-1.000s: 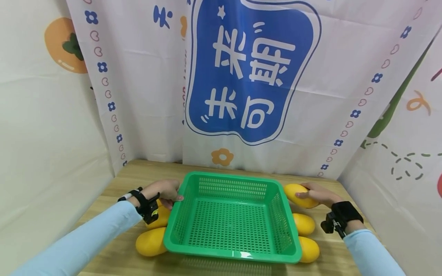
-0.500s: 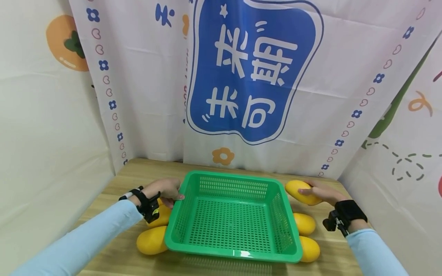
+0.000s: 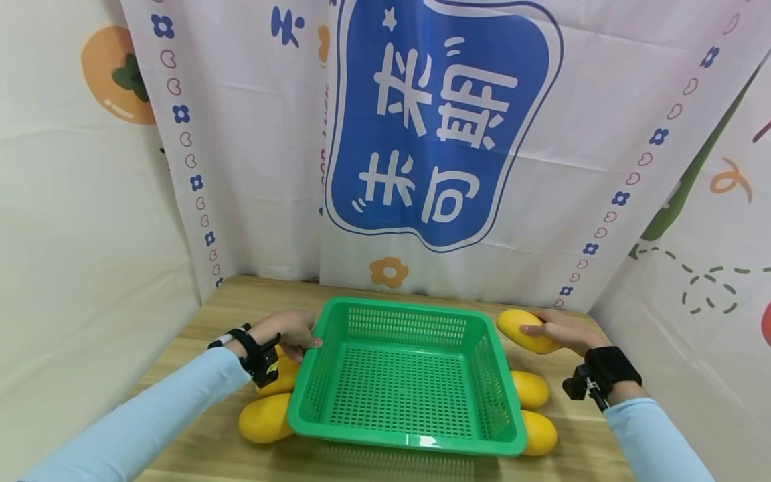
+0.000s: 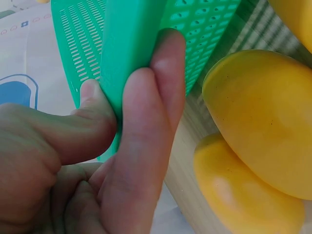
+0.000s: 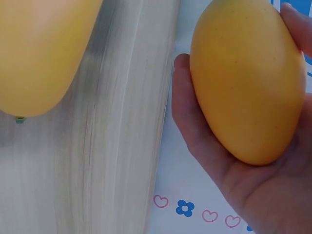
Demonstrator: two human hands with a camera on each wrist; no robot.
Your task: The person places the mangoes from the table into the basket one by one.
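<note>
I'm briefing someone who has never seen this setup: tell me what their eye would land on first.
The bright green basket in the middle of the wooden table, its left rim pinched by the left hand. Next, the yellow mango the right hand holds just right of the basket. Behind hangs a big blue banner with white characters.

a wooden table (image 3: pixel 241 301), a printed curtain (image 3: pixel 440 134) behind it, four loose mangoes (image 3: pixel 265 418) beside the basket.

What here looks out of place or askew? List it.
Nothing stands out. The green basket sits flat and empty on the table, its rim pinched by the left hand; the right hand holds a mango. The other mangoes lie intact beside the basket.
</note>
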